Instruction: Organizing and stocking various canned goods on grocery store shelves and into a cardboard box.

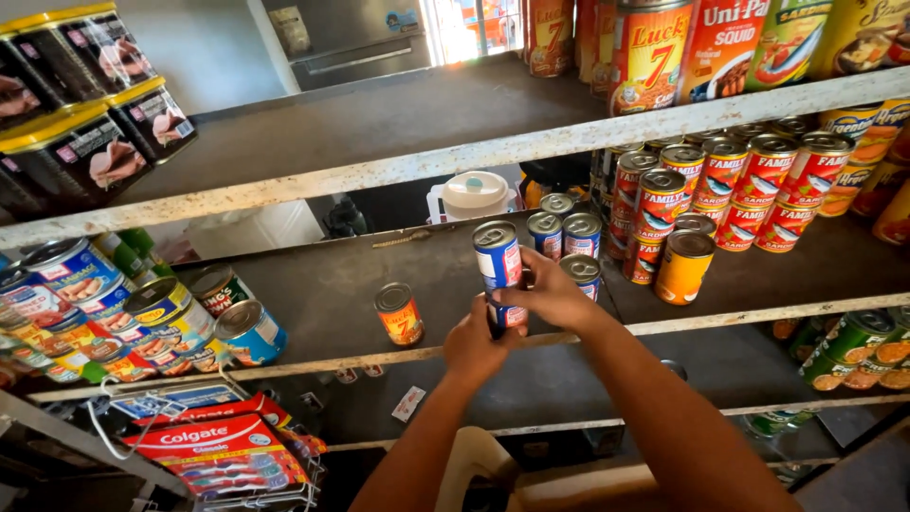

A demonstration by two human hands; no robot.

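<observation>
Blue can (499, 258), which we hold upright above the middle shelf (322, 284), left hand (474, 346) clamped low, right hand (550, 294) gripping its side, both equally near.

Rough grey shelves (313, 284) with chipped whitish front rails (455, 161) fill the view, tier above tier. Red and orange cans (758, 180) crowd the right end of the middle shelf, with taller tins (654, 52) on the shelf above. Flat dark tins (85, 104) are stacked at upper left. Past the top shelf, a pale wall (204, 52) and a bright window (464, 27) let in daylight. A wire rack (213, 446) of red cartons hangs at lower left.
</observation>
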